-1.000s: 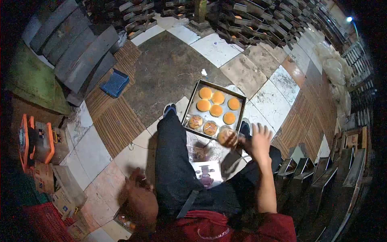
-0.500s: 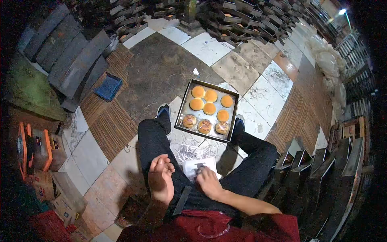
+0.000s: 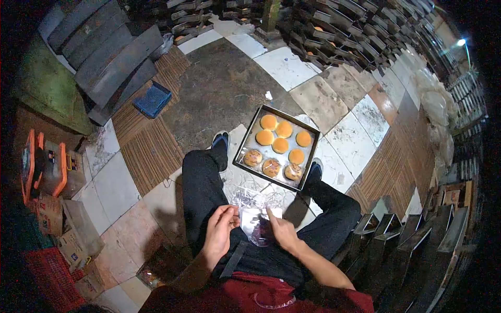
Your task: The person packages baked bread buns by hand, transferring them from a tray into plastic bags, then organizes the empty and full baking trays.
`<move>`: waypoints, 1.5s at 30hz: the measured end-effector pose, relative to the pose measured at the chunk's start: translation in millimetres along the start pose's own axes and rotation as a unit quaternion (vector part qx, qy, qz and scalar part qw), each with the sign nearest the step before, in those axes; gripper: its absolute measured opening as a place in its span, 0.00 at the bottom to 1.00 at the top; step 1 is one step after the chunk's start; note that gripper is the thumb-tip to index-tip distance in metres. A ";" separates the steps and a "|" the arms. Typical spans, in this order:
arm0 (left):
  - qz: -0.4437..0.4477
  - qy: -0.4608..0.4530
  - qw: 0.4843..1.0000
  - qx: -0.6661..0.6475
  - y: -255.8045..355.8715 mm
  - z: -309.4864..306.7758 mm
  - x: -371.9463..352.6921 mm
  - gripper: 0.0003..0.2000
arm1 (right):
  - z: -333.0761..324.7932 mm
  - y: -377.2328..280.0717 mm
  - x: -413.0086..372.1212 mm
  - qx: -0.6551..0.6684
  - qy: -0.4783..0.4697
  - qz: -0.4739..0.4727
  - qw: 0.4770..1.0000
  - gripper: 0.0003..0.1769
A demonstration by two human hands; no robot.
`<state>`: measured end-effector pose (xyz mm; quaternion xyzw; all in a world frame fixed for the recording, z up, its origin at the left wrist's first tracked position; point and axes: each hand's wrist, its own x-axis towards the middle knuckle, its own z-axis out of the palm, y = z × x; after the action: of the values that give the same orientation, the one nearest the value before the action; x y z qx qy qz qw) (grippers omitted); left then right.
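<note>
A clear plastic bag (image 3: 259,229) lies over the front of my lap, between my two hands. At its right edge is my right hand (image 3: 284,232), index finger stretched along the bag and the other fingers curled in; it seems to grip the edge. My left hand (image 3: 221,229) is closed in a pinch just left of the bag, and whether anything is in its fingertips I cannot make out. Crinkled clear wrappers (image 3: 253,197) lie beyond the bag. Farther forward, a dark-rimmed baking tray (image 3: 241,157) holds several round golden buns (image 3: 280,144); the nearest row appears wrapped in clear plastic.
A blue plastic crate (image 3: 152,99) rests on the floor at left, near stacked dark trays (image 3: 117,62). More metal trays (image 3: 417,237) stand close on my right. At left are orange-handled boxes (image 3: 49,167) and a red crate (image 3: 52,276). Tray stacks line the back.
My left hand has lowered and turned inward toward the bag, its fingers now pinched. My right hand has moved slightly right to the bag's edge. The view has shifted a little.
</note>
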<state>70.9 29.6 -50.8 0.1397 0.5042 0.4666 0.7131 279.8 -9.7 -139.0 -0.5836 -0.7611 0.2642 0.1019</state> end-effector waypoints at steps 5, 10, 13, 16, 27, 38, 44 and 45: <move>-0.035 -0.016 0.999 0.038 -11.3 5.6 2.4 0.07 | 7.4 7.8 -3.1 -0.050 0.072 -0.090 0.992 0.11; -0.051 0.003 0.996 0.071 -14.5 7.6 5.1 0.08 | -40.6 -39.3 -0.7 -0.206 0.189 -0.137 0.950 0.05; -0.029 0.001 0.998 0.062 -17.3 -2.3 10.7 0.10 | -19.0 -37.0 -24.0 0.029 -0.176 -0.196 0.964 0.10; -0.019 -0.034 0.997 0.066 -11.0 2.5 10.1 0.12 | -15.2 -18.5 -25.6 0.402 -0.069 0.109 0.907 0.13; -0.051 -0.168 0.984 -0.039 32.0 58.2 17.8 0.17 | -98.0 -103.4 26.9 0.108 0.171 -0.232 0.951 0.05; 0.170 -0.214 0.888 0.371 76.4 81.0 70.1 0.15 | -189.3 -18.3 93.6 0.346 0.123 0.095 0.925 0.12; 0.088 -0.249 0.952 0.154 93.5 100.9 131.9 0.11 | -215.9 17.9 158.0 0.220 0.207 0.065 0.951 0.07; 0.049 -0.181 0.955 0.230 107.9 113.5 143.0 0.07 | -217.7 26.7 166.1 0.150 0.156 -0.029 0.976 0.07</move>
<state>118.7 232.4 -11.3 0.4065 0.4530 0.3396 0.7171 353.5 213.2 4.4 -0.5730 -0.7045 0.2780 0.3133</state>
